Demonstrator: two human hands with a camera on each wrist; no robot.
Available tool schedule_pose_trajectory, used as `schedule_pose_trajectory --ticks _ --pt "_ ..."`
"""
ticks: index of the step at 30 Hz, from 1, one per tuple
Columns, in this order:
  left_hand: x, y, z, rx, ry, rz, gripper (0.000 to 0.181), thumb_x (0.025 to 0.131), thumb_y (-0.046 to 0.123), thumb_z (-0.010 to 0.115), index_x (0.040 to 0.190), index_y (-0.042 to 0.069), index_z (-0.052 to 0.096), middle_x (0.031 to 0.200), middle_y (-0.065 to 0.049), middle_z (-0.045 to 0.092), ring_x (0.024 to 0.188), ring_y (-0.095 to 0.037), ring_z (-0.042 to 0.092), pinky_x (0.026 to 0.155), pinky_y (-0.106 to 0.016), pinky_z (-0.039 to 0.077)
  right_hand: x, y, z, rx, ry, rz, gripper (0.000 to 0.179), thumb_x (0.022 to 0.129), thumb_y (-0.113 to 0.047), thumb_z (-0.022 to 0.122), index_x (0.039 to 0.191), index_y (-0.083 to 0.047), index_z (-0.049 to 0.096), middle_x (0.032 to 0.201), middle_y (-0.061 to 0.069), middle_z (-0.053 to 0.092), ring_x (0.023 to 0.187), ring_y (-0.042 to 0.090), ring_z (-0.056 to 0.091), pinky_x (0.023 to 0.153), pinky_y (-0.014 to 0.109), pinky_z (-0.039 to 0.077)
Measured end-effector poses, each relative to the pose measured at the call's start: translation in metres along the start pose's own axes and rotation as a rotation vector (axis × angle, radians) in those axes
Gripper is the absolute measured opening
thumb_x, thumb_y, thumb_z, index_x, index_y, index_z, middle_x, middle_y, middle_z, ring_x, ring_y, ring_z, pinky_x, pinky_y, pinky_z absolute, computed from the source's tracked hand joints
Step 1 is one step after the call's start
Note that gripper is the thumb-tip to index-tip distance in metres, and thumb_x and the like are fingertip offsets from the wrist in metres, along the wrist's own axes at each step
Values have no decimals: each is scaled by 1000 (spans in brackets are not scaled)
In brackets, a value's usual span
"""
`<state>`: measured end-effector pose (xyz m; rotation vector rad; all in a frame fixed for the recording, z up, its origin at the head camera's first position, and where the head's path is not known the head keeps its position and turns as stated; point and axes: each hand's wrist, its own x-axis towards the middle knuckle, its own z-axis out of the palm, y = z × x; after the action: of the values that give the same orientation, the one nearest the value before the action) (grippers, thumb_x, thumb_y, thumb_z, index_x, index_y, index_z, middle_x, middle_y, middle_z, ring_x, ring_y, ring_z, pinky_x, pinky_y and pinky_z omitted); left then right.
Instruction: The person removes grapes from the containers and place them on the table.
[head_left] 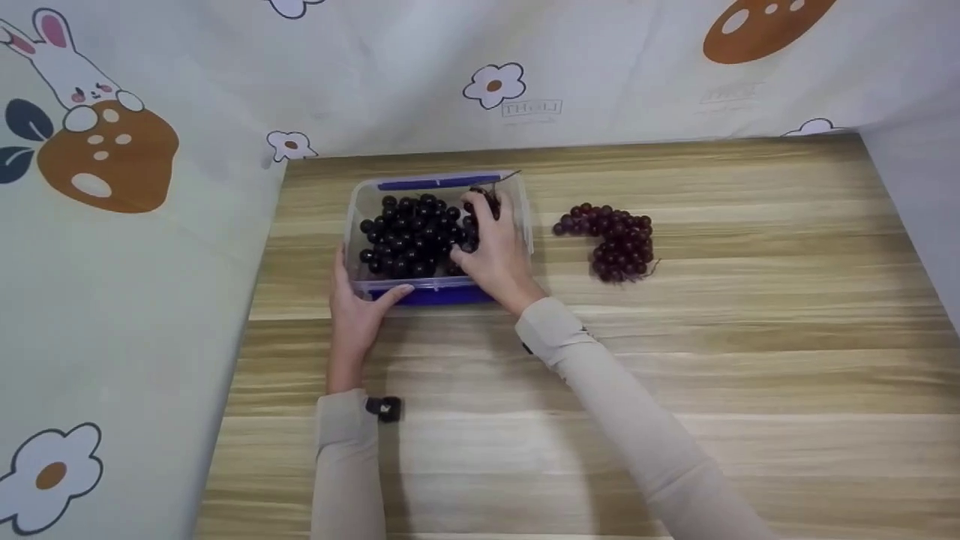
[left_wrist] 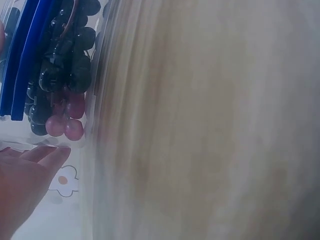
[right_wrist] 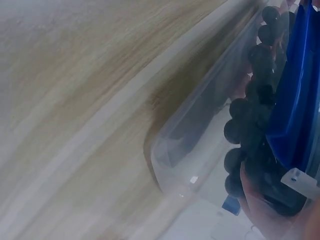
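A clear plastic box with blue side flaps holds dark grapes. My left hand lies along its front left corner, fingers straight against the left wall and thumb on the front rim. That hand's fingers also show beside the box in the left wrist view, where a few red grapes sit under the dark ones. Reaching into the right end, my right hand grips a bunch of dark grapes, its stem sticking up past the fingers. My right palm hides part of the bunch.
To the right of the box, a bunch of reddish grapes lies on the wood-grain table. A pale printed cloth hangs behind the table and along its left side. A dark wrist device is strapped at the left cuff.
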<state>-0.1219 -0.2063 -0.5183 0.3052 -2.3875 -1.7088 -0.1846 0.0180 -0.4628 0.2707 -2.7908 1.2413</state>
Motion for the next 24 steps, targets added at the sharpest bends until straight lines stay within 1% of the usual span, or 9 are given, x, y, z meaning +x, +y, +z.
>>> schedule_pose_trajectory --ticks 2,4,7,9,11,16,20,22,24 --pt "0 0 0 7 2 0 121 79 20 96 169 7 16 174 -17 21 161 -30 20 132 -40 20 0 -1 -1 13 8 2 73 87 -12 85 151 -19 51 166 26 28 120 42 63 93 49 60" --pt "0 0 0 9 2 4 121 79 20 96 169 7 16 174 -18 21 161 -31 20 132 -40 20 0 -3 -3 20 13 16 74 88 -13 85 152 -19 50 168 27 26 116 43 65 92 50 60" --pt "0 0 -1 22 0 6 121 79 22 96 169 7 17 174 -17 21 161 -32 20 132 -42 19 1 -5 -7 30 26 47 71 91 -17 83 153 -19 49 169 27 24 107 40 67 89 50 59" --pt "0 0 -1 33 -1 5 121 79 23 96 169 8 17 174 -17 21 161 -32 20 132 -43 18 1 -7 -9 42 37 60 70 92 -18 82 153 -19 49 169 26 23 99 38 67 84 50 59" --pt "0 0 -1 34 1 5 121 79 23 96 169 8 17 174 -17 21 161 -32 20 133 -44 17 2 -7 -11 56 46 66 68 93 -18 81 153 -19 49 169 25 22 99 38 67 83 49 58" --pt "0 -1 -2 29 1 5 120 80 20 96 169 6 17 173 -19 22 160 -34 20 133 -44 16 4 -9 -16 76 64 74 69 91 -20 83 151 -20 50 168 22 25 99 36 67 82 46 60" --pt "1 0 -1 31 -4 0 120 80 22 96 169 7 16 174 -19 21 161 -34 20 133 -43 16 5 -10 -22 111 73 89 69 91 -22 83 151 -20 49 166 21 29 90 33 66 76 44 60" --pt "1 0 -1 28 -5 3 120 80 21 95 169 6 17 174 -19 21 161 -33 19 133 -43 16 6 -10 -25 131 74 90 69 91 -23 83 151 -19 49 164 21 32 93 34 65 77 45 60" --pt "1 1 -1 31 -7 6 120 80 21 95 169 5 17 173 -19 21 161 -33 19 133 -43 16 6 -10 -28 143 76 88 69 91 -24 83 151 -19 50 161 21 35 100 36 65 82 47 60"
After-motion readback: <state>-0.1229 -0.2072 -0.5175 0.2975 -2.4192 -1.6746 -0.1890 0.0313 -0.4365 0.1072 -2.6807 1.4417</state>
